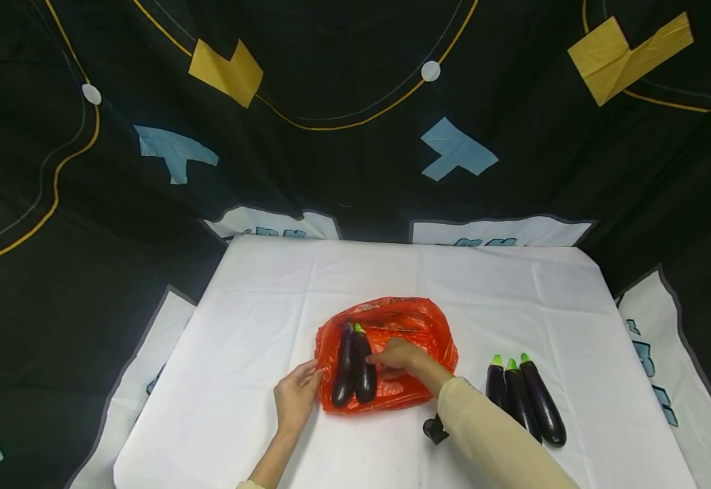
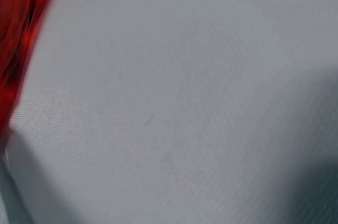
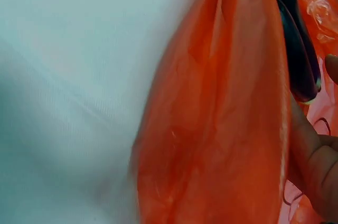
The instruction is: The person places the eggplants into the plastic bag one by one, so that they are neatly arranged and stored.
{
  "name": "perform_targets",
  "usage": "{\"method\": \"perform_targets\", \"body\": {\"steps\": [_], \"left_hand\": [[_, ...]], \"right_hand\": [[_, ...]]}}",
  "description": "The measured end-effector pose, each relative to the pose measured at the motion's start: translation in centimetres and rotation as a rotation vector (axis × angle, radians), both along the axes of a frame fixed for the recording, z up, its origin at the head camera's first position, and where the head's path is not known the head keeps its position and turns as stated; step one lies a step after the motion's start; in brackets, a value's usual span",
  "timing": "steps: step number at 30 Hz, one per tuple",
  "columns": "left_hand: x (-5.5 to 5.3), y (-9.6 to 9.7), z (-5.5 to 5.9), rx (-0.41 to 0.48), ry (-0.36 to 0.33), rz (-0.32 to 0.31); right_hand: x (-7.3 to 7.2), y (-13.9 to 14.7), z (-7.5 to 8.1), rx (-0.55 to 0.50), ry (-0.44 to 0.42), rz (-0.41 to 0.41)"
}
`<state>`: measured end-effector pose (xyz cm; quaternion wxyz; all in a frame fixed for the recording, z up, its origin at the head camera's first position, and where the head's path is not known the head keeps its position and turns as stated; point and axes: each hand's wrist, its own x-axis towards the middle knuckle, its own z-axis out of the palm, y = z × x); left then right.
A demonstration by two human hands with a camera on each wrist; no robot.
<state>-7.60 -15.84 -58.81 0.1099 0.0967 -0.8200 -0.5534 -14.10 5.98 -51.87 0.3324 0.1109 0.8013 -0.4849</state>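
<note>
A red plastic bag (image 1: 413, 316) lies spread with its mouth facing up in the head view. Two dark purple eggplants, one at the left (image 1: 343, 370) and one beside it (image 1: 365, 377), lie side by side in it. My left hand (image 1: 295, 399) pinches the bag's left edge between thumb and fingers. Inside the bag, my right hand (image 1: 399, 356) reaches toward the right eggplant, its fingertips at or near its side. The right wrist view shows thumb and finger spread apart just beyond the green stem end of an eggplant (image 3: 298, 49).
Three more eggplants (image 1: 538, 401) lie together on the white table (image 1: 269, 292) at the right, partly behind my right sleeve (image 1: 496, 435). A small black object (image 1: 434, 430) shows beside that sleeve. Dark patterned cloth (image 1: 343, 170) hangs behind the table.
</note>
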Motion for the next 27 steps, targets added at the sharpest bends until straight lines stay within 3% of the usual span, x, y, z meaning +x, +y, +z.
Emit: {"method": "perform_targets", "body": {"steps": [17,27], "left_hand": [[0.0,0.0,0.0,-0.016,0.005,0.001],[0.0,0.0,0.1,-0.013,-0.002,-0.014]], "right_hand": [[-0.2,3.6,3.0,-0.023,0.146,0.097],[1.0,7.1,4.3,-0.071,0.183,0.055]]}}
